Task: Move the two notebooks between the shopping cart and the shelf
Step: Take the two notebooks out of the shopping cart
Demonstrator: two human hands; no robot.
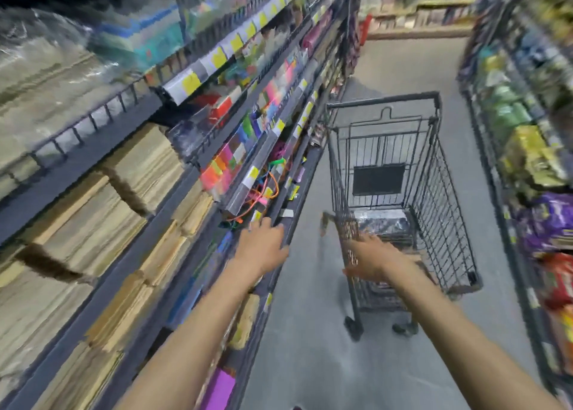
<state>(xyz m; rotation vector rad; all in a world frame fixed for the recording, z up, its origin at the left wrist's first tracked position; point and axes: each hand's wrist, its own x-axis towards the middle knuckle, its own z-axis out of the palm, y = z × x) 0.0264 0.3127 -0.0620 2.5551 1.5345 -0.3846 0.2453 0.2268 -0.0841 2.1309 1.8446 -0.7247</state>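
Both hands empty and spread: the right hand [369,259] reaches over the shopping cart [434,192] toward notebooks [383,222] just ahead, the left hand [263,245] by the shelf [288,220].

Both arms bare, stretched forward, roughly parallel. Left hand [262,247] palm down, fingers loosely spread, nothing held. Right hand [370,259] level with left, well apart from it, palm turned inward, fingers extended forward and blurred, thumb low, nothing visibly held.
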